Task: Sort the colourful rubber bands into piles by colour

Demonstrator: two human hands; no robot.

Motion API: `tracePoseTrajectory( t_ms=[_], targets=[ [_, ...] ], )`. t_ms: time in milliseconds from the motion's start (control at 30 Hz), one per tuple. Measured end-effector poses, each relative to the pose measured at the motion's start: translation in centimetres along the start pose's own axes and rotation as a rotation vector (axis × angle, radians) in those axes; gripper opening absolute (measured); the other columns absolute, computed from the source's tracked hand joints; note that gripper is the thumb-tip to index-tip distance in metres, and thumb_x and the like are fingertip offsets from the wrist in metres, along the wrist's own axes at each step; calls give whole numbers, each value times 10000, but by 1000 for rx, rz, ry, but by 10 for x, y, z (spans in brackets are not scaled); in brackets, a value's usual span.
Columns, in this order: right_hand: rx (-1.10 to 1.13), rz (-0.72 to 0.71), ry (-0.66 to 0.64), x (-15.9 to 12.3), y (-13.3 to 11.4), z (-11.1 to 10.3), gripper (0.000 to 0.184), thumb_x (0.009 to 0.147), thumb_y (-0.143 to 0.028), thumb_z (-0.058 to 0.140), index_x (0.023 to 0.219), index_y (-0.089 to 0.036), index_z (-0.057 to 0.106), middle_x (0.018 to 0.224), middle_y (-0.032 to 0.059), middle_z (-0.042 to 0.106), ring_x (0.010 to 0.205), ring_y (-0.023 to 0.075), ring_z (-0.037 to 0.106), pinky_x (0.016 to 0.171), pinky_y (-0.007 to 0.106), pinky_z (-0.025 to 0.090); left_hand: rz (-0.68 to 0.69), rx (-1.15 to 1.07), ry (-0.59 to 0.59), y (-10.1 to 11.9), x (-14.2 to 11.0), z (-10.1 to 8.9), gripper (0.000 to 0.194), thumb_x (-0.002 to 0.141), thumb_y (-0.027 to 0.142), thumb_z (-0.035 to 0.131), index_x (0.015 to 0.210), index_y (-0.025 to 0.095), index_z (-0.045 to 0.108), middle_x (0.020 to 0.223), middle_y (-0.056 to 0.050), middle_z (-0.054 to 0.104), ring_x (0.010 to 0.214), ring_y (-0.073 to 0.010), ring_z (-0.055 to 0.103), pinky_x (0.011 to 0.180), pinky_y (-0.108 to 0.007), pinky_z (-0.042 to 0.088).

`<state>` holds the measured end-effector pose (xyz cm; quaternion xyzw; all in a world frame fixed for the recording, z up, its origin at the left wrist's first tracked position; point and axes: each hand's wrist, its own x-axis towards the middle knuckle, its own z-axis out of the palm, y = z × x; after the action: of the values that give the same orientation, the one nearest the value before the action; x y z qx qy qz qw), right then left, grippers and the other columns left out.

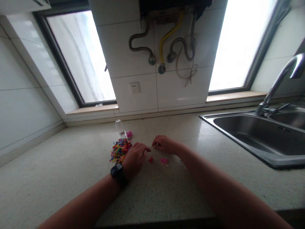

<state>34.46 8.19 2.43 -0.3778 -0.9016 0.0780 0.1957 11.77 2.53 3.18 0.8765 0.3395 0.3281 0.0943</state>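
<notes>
A heap of small coloured rubber bands (120, 149) lies on the speckled countertop (71, 171). My left hand (135, 157), with a black watch on its wrist, rests just right of the heap with its fingers curled and pinched together. My right hand (165, 144) sits close by, its fingers also curled into a pinch toward the left hand. What either pinch holds is too small to make out. A red band (150, 159) and a pink band (164, 161) lie loose between and below the hands. A small clear bottle (119, 127) and a pink cap (129, 134) stand behind the heap.
A steel sink (252, 136) with a tap (281, 82) fills the right side. The tiled wall behind carries a socket (134, 87) and hoses (164, 47), with windows at both sides. The counter's front edge runs along the bottom.
</notes>
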Motion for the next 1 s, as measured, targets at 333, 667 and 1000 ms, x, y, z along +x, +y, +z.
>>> tracePoseTrajectory(
  t_ms=[333,667,1000],
  targets=[
    [97,50,170,-12,8,-14,224,852,-117,598,1026,-168,729,943,73,694,826,160,621,807,284,465,179,47,-259,4,-4,-5,355,914,168,478,1244,222,598,1221,-61,629,1140,-217,526,1020,-385,424],
    [52,186,339,-33,35,-36,225,828,-114,550,947,-169,733,873,55,670,741,142,592,728,265,446,195,90,-347,5,-8,-8,266,894,179,514,1117,213,656,1093,-66,633,1030,-206,546,940,-361,463],
    [39,201,320,-36,41,-33,219,819,-117,546,929,-170,728,835,47,677,724,142,586,714,262,433,199,46,-352,5,-11,-11,199,890,206,540,1044,203,665,1006,-61,620,948,-184,560,857,-322,478]
  ],
)
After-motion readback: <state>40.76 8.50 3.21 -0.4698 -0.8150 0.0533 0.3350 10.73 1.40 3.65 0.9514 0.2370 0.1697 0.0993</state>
